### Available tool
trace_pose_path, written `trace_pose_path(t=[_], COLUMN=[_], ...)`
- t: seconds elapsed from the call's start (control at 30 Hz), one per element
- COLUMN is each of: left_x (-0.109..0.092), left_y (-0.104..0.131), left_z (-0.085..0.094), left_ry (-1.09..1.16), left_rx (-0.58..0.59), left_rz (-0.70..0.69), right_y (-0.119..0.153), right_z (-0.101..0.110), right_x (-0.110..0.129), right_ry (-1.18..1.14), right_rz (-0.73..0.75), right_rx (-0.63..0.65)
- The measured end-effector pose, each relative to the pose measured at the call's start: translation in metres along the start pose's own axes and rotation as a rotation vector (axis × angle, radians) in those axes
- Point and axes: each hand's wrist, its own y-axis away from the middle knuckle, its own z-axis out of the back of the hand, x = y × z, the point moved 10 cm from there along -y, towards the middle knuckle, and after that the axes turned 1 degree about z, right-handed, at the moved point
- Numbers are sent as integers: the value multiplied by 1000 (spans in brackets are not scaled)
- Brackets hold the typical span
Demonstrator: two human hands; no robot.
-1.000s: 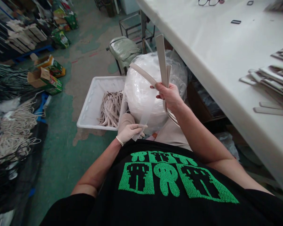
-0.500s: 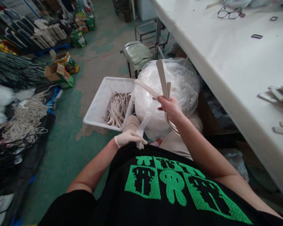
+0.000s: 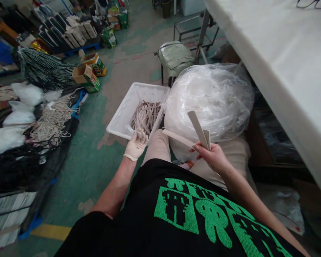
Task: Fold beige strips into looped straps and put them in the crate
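My right hand (image 3: pixel 212 155), bare, is closed around a few flat beige straps (image 3: pixel 199 128). Their ends fan out, one to the left and the others upward, above my lap. My left hand (image 3: pixel 136 144), in a pale glove, is at the near rim of a white plastic bin (image 3: pixel 120 110), palm turned up and fingers loosely apart. Just beyond its fingertips is a small whitish scrap (image 3: pixel 129 129), too blurred to name. Inside the bin lies a tangled heap of beige-grey straps (image 3: pixel 147 116).
A big clear plastic bag (image 3: pixel 208 100) of white material bulges beside the bin. On the right runs a white-covered table (image 3: pixel 273 53). Behind stand a stool with a wrapped green bundle (image 3: pixel 175 57) and open cartons (image 3: pixel 87 76). Bundled cords (image 3: pixel 53 121) lie left.
My left hand has moved from my waist to the bin's rim and no longer holds the whitish plastic strip. My right hand has lowered towards my lap, still gripping the straps. The view has shifted left.
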Motion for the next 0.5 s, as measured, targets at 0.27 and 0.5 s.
trace_pose_path(t=[0.27, 0.5], left_x=[74, 76], left_y=[19, 38], left_z=[-45, -71], left_ry=[112, 279], left_rx=[9, -8], left_rz=[281, 401], right_y=[38, 44], right_z=[-3, -13], right_x=[-4, -16], right_ry=[46, 85], right_rz=[-36, -71], right_rx=[123, 168])
